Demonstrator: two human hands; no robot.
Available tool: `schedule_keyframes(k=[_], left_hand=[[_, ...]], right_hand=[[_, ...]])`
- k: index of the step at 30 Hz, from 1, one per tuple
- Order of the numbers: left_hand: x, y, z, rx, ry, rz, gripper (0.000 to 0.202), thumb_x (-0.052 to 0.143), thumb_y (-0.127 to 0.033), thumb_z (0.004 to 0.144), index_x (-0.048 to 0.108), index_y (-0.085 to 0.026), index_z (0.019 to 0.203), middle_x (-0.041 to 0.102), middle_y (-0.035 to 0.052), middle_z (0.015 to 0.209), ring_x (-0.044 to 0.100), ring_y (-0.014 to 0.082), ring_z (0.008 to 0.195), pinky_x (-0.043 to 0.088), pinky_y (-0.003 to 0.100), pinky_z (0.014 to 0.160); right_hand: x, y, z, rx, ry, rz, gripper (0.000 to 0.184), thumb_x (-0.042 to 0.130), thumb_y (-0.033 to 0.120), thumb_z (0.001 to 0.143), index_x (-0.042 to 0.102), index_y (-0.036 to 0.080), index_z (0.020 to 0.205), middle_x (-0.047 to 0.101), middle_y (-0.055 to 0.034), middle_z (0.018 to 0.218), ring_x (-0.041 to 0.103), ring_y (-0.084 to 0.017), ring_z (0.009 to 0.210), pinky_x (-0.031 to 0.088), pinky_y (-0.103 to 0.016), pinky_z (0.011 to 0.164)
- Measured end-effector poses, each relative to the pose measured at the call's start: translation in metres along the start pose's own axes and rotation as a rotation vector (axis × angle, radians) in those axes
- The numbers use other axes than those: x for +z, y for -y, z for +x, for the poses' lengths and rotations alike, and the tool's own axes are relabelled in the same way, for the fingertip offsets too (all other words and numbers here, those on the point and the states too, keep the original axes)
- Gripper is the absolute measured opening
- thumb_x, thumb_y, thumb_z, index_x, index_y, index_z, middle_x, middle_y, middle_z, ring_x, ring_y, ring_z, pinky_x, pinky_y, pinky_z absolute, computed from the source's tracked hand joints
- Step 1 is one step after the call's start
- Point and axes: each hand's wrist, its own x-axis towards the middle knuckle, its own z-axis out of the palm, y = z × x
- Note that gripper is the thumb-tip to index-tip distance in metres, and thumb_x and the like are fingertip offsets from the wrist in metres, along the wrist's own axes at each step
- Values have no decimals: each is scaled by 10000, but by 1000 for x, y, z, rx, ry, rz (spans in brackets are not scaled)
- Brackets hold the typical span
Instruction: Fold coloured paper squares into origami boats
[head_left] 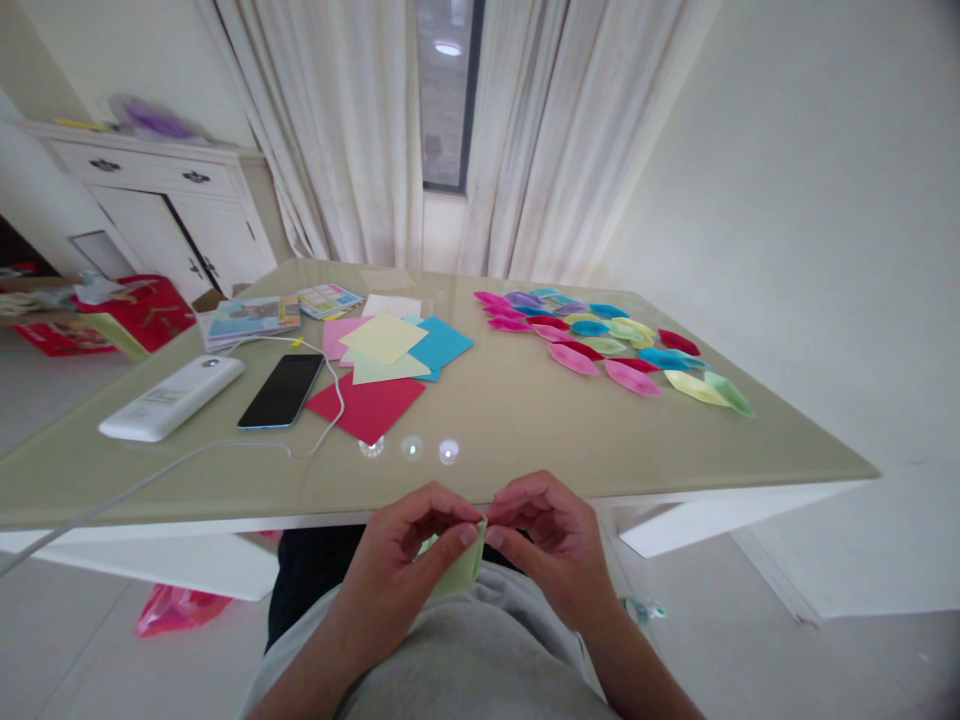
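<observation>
A folded sheet of light green paper (459, 575) is held over my lap, just below the table's front edge. My left hand (420, 545) grips it between thumb and fingers, hiding part of it. My right hand (551, 540) is closed in a pinch at the paper's upper right corner. Farther off on the left half of the table lie square paper sheets: red (369, 405), blue (444, 343), pale yellow (385, 338) and others. Several folded, leaf-shaped paper pieces (574, 358) in many colours spread over the right half.
On the table's left are a white power bank (172, 397), a black-screened phone (281, 392), a white cable (187, 463) and booklets (251, 318). Curtains (352, 130) hang behind the table (540, 440). A white cabinet (157, 190) stands at the back left, near red boxes (150, 310).
</observation>
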Motion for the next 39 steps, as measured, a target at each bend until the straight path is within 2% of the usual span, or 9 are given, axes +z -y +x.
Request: schedule_keyframes(k=[9,14,19,24,29,31,36,38,39], left_hand=[[-1,-4,2,29,28,35,107,753,-308,965,799,-218,930,744,12,861,685,145,796,543,213,727],[-1,-5,0,26,48,76,97,729,-299,985,791,-229,962,753,11,892,696,147,830,549,220,759],[2,-2,-2,59,-19,154,43,755,-273,967,760,-232,954,746,0,869,710,148,818,567,225,769],[-2,1,1,246,-27,247,81,659,-189,1017,708,-246,986,726,16,1012,718,155,950,584,233,826],[-29,-6,-8,457,-141,641,201,677,-152,1006,709,-302,1136,715,21,1182,702,161,1109,544,255,997],[-45,-10,-13,446,-174,715,208,738,-214,976,706,-307,1160,700,30,1223,690,181,1146,536,270,1021],[-68,-8,-19,268,-42,699,229,773,-352,949,713,-302,1164,639,64,1441,668,245,1267,565,323,1040],[-68,-3,-17,193,-16,647,204,756,-369,960,725,-284,1142,681,70,1403,720,235,1176,603,301,961],[-67,-1,-15,156,-9,611,170,735,-374,976,734,-271,1111,733,65,1305,753,215,1073,616,279,899]], right_hand=[[0,-1,2,2,9,19,366,960,118,767,769,272,1039,803,26,899,760,-107,808,621,-177,767],[-1,2,1,-47,47,-30,237,875,185,882,764,255,1079,800,-18,935,759,-132,831,629,-216,778],[-3,12,2,-123,105,-215,161,816,187,929,799,260,1071,777,-32,944,746,-149,848,618,-243,776],[-9,18,5,-246,160,-451,152,741,116,949,807,240,1007,769,-48,950,730,-164,871,584,-267,780],[-17,18,6,-221,114,-459,157,681,114,968,779,234,992,748,-55,944,713,-180,869,580,-287,762],[-21,17,7,-238,85,-441,146,681,135,982,779,241,1005,746,-61,951,713,-188,876,585,-296,765],[-26,9,8,-320,-25,-447,135,698,147,997,770,260,1016,736,-64,974,707,-199,917,589,-315,801],[-26,5,9,-335,-48,-443,145,693,138,999,763,264,1015,726,-61,982,701,-197,929,589,-310,804],[-27,3,9,-341,-56,-442,151,689,134,1001,761,266,1017,723,-59,986,697,-195,935,588,-306,804]])
